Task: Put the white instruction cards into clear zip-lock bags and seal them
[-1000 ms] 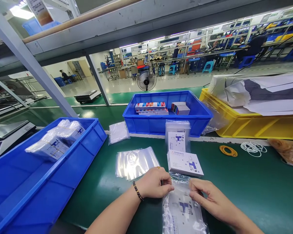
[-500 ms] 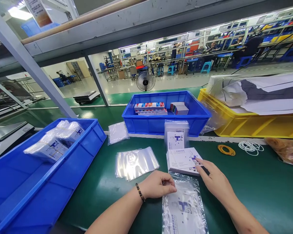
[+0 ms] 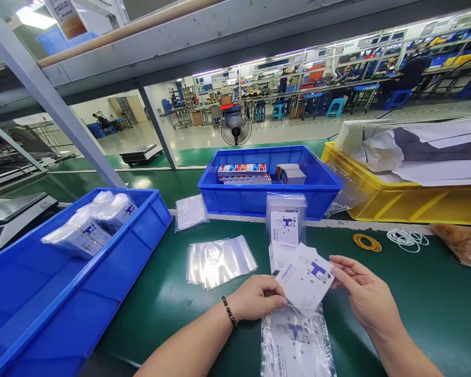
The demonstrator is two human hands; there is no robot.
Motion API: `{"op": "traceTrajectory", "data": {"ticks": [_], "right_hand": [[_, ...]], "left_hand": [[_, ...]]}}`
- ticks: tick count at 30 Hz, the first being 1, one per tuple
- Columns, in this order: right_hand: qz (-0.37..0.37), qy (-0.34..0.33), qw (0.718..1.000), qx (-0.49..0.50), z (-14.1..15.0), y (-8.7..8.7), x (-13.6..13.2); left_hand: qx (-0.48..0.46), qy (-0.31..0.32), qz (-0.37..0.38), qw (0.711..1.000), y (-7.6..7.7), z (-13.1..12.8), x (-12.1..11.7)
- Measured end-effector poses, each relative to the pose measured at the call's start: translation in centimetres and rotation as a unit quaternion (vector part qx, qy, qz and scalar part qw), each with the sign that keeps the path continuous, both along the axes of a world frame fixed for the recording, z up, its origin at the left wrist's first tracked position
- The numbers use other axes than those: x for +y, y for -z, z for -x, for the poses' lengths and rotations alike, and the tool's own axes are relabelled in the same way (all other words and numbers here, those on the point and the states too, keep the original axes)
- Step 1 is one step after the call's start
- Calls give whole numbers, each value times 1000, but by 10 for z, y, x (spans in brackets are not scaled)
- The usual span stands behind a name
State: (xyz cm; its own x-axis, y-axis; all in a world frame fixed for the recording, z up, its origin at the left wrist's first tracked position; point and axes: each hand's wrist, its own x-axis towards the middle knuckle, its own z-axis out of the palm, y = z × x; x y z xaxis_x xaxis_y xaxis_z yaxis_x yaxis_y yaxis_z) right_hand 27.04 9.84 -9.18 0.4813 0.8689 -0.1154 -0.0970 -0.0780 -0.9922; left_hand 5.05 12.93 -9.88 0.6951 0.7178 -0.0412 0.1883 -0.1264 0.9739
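Observation:
My right hand (image 3: 363, 288) pinches a white printed card (image 3: 308, 280) by its right corner, between thumb and fingers. The card is tilted and bears a purple figure. My left hand (image 3: 261, 297), with curled fingers, grips the top edge of a clear plastic bag (image 3: 265, 340); the card's lower left side lies by its fingertips. A similar printed card shows through this bag. Behind the raised card, a stack of printed cards (image 3: 277, 254) is partly hidden. Beyond it, another clear bag with a card (image 3: 286, 228) leans against a blue bin (image 3: 267, 201).
Flat clear bags (image 3: 220, 262) lie left of the cards, beside a white packet (image 3: 191, 212). A blue bin (image 3: 133, 262) at left holds bundled bagged cards. Yellow bands (image 3: 367, 242) and white bands (image 3: 407, 239) lie at right, before a yellow bin (image 3: 416, 204).
My right hand has lifted a card off the stack and brought it nearer and above the bag's top. My left hand has barely moved.

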Motion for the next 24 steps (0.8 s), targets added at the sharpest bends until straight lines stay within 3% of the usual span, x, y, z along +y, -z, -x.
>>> {"op": "traceTrajectory", "data": {"ticks": [3, 5, 8, 11, 14, 19, 24], "right_hand": [[22, -80, 995, -52, -1, -4, -4], [27, -197, 975, -104, 2, -6, -6], [6, -393, 902, -179, 10, -9, -9], [-2, -492, 847, -200, 17, -8, -11], [25, -503, 841, -196, 21, -8, -12], [62, -445, 880, -151, 20, -7, -14], [89, -396, 907, -115, 22, -4, -16]], "left_hand": [[-25, -19, 42, 999, 2, -1, 0], [-51, -34, 55, 997, 2, -2, -1], [-76, -68, 48, 994, 2, -5, -4], [-82, -88, 37, 992, 2, -7, -6], [-106, -84, 87, 987, 3, -8, -7], [-114, -91, 264, 953, 5, -10, -6], [-39, -114, 213, 969, 2, -11, -7]]}}
